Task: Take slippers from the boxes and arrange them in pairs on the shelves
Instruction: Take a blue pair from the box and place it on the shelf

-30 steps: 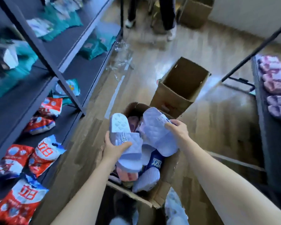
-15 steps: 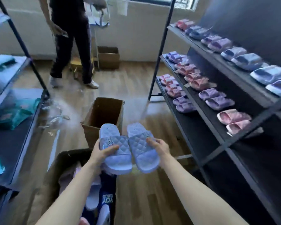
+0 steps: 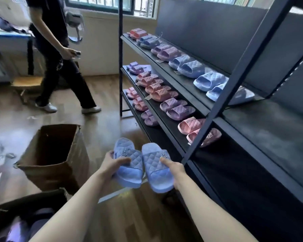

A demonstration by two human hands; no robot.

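My left hand (image 3: 110, 165) grips one light-blue quilted slipper (image 3: 129, 163) by its strap, thumb on top. My right hand (image 3: 173, 169) holds the matching slipper (image 3: 156, 169) the same way. Both slippers are side by side in the air, toes away from me, just left of the black shelf rack (image 3: 196, 109). The rack's three tiers carry pairs of pink, purple and blue slippers, such as a pink pair (image 3: 196, 128) on the middle tier. The open box of slippers (image 3: 24, 215) lies at the bottom left, partly cut off.
An empty cardboard box (image 3: 54, 156) stands on the wooden floor to my left. A person in dark clothes (image 3: 58, 55) walks across the room behind it. The near ends of the shelf tiers (image 3: 273, 130) are bare. A slanted black post (image 3: 234, 81) crosses the rack.
I have turned from the box toward the rack, carrying both slippers forward and right. The other person has stepped to the right.
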